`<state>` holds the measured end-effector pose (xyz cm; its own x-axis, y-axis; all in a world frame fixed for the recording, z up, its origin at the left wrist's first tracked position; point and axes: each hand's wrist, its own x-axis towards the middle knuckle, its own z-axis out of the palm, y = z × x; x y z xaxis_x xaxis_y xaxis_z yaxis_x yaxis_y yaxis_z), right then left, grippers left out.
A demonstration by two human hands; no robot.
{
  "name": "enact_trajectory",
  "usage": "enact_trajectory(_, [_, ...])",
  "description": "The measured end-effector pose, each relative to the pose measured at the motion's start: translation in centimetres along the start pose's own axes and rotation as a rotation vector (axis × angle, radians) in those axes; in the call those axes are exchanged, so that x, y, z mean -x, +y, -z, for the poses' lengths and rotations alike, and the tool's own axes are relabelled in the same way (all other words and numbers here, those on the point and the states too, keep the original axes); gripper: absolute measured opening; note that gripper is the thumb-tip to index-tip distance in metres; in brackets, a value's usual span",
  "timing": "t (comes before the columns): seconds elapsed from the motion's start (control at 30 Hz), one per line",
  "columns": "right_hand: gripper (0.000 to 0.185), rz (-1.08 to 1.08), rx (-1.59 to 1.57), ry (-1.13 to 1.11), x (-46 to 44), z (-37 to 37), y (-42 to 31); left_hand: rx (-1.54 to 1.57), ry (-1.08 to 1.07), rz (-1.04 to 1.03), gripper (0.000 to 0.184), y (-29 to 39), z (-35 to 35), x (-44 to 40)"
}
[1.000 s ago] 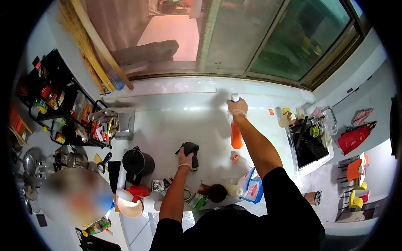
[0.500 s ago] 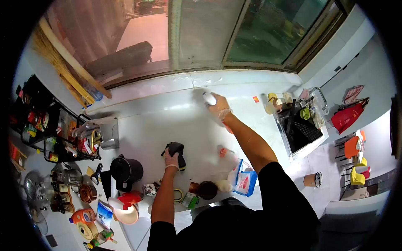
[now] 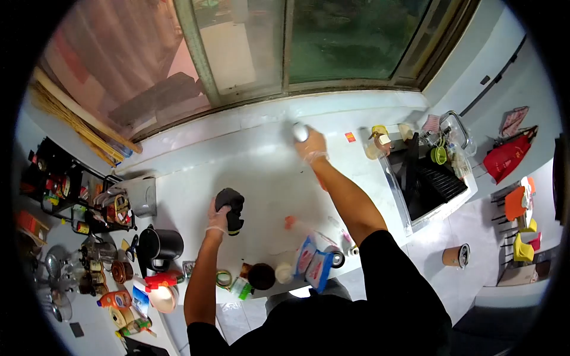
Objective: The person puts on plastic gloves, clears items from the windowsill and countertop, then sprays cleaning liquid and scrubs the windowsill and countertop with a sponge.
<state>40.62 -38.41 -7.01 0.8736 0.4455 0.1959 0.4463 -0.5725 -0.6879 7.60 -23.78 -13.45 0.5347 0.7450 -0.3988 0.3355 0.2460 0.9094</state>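
My left hand [image 3: 218, 216], in a thin clear glove, is closed around a bunched dark grey cloth [image 3: 230, 205] over the left-middle part of the white countertop [image 3: 267, 196]. My right hand [image 3: 313, 146], also in a clear glove, grips a white-topped bottle [image 3: 301, 132] near the ledge under the window. Most of that bottle is hidden by the hand, and its kind is unclear. A small red-orange sticker [image 3: 350, 137] lies to the right of this hand.
At the left stand a black pot [image 3: 163, 244] and a clear container [image 3: 141, 197]. Blue-and-white packets [image 3: 320, 268] and a dark round object [image 3: 261, 276] sit along the near edge. A sink [image 3: 409, 184] with a black rack is at the right.
My left hand has shifted left and slightly away from me with the cloth, which now bunches higher in the grip. The whole view has turned a little; my right hand keeps hold of the bottle.
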Motion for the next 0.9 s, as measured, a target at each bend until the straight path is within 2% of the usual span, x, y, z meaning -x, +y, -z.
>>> enact_trajectory(0.07, [0.042, -0.198, -0.086, 0.097, -2.6, 2.6, 3.6, 0.032, -0.115, -0.095, 0.056, 1.1, -1.9, 1.8])
enact_trajectory(0.1, [0.041, -0.143, -0.088, 0.069, -3.0, 3.3, 4.8, 0.143, -0.074, -0.131, 0.053, -0.9, -3.4, 0.8])
enact_trajectory(0.13, [0.041, -0.086, -0.09, 0.048, -3.5, 3.9, 5.7, 0.152, -0.111, -0.117, 0.051, 2.7, -5.8, 4.0])
enact_trajectory(0.2, [0.04, 0.052, -0.131, 0.014, -3.9, 4.5, 6.9, 0.193, -0.105, -0.109, 0.053, 3.9, -10.2, 6.0])
enact_trajectory(0.23, [0.04, 0.129, -0.168, 0.002, -3.5, 4.2, 7.2, 0.09, -0.032, -0.131, 0.055, 3.1, -12.1, 6.0])
enact_trajectory(0.27, [0.04, 0.206, -0.202, -0.009, -3.4, 4.4, 7.7, 0.093, -0.135, -0.173, 0.058, 2.2, -13.5, 5.9])
enact_trajectory(0.3, [0.038, 0.109, -0.289, -0.085, -3.5, 6.0, 7.5, 0.055, -0.132, -0.166, 0.058, 2.3, -15.2, 6.6])
enact_trajectory(0.4, [0.048, -0.367, -0.197, -0.025, -6.5, 10.1, 10.5, -0.048, -0.203, -0.212, 0.054, 4.6, -19.4, 10.1])
enact_trajectory(0.43, [0.049, -0.389, -0.226, -0.026, -6.6, 11.0, 11.0, -0.084, -0.227, -0.257, 0.052, 5.2, -20.3, 11.0])
enact_trajectory(0.53, [0.049, 0.087, -0.119, 0.107, -6.1, 9.4, 12.2, -0.138, -0.337, -0.374, 0.046, 6.4, -22.6, 11.7])
enact_trajectory(0.57, [0.052, 0.258, -0.168, 0.075, -6.9, 7.4, 13.9, -0.144, -0.352, -0.399, 0.045, 5.6, -23.2, 11.2])
enact_trajectory(0.67, [0.044, 0.053, -0.134, 0.08, -6.1, 11.3, 10.4, -0.218, -0.378, -0.451, 0.045, 5.3, -24.4, 10.4])
enact_trajectory(0.7, [0.042, -0.158, -0.103, 0.059, -7.8, 11.7, 11.3, -0.252, -0.376, -0.457, 0.045, 5.1, -24.8, 10.4])
enact_trajectory(0.8, [0.04, -0.279, -0.033, 0.05, -9.5, 13.0, 12.6, -0.296, -0.336, -0.357, 0.046, 4.7, -26.2, 10.5])
enact_trajectory(0.9, [0.039, -0.008, -0.178, -0.019, -9.3, 11.4, 13.2, -0.225, -0.431, -0.21, 0.048, 7.0, -28.1, 11.4])
